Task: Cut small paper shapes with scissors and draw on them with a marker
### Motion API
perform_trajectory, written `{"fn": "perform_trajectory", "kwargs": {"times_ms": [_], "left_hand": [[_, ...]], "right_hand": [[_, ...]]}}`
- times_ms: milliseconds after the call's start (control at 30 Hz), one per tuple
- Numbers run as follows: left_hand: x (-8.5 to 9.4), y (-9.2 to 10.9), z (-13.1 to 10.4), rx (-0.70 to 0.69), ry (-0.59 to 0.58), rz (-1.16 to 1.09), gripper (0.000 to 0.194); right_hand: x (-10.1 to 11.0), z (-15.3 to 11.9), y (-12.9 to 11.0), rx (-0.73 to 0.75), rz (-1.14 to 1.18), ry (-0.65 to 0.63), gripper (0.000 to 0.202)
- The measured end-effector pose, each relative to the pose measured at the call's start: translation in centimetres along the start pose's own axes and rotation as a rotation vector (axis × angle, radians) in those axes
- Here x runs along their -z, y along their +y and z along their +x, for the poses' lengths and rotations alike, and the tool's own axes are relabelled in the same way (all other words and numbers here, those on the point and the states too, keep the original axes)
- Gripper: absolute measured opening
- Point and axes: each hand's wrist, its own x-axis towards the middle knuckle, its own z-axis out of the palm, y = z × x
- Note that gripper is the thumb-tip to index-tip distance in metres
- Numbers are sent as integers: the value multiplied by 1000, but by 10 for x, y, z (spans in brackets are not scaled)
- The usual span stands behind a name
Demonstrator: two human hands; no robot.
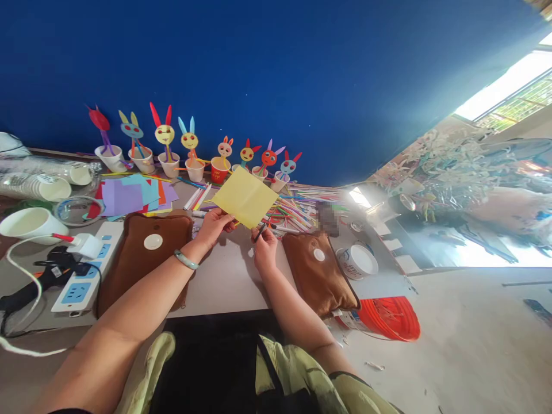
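Item 1: yellow sheet (245,196), one, raised above the counter (224,287) at centre, in front of the row of figures. Outline looks four-sided and whole; no shape is seen parted from it. Judged an early stage for this piece, with the shaping left.

Item 2: left hand (215,226), pinching the sheet's near left edge between thumb and fingers.

Item 3: right hand (265,247), closed round a small dark tool (260,231), probably scissors, at the sheet's near right corner. Whether its blades are parted cannot be told.

Item 4: long-eared figures (164,134), eight, standing in paper cups (171,167) along the far side, below the blue wall. Most show heads, ears and eyes; judged complete or nearly so. The leftmost red one shows no clear face.

Item 5: stock judged unused. Coloured paper sheets (123,196), far left; markers and thin sticks (297,214), loose, right of centre; stacked cups (43,185) in clear plastic, far left.

Item 6: brown pads, two, one left (138,264), one right (306,270), flanking the forearms.
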Motion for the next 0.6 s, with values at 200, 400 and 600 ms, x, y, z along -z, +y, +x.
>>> {"fn": "perform_trajectory", "kwargs": {"times_ms": [200, 400, 600], "left_hand": [[-2, 4, -1, 7, -12, -11, 37], [-3, 6, -2, 14, 1, -18, 39], [-3, 9, -3, 9, 3, -35, 39]], "right_hand": [[-1, -1, -1, -12, -40, -12, 28], [-2, -3, -3, -16, -62, -33, 26], [-2, -4, -4, -19, -86, -45, 26]]}}
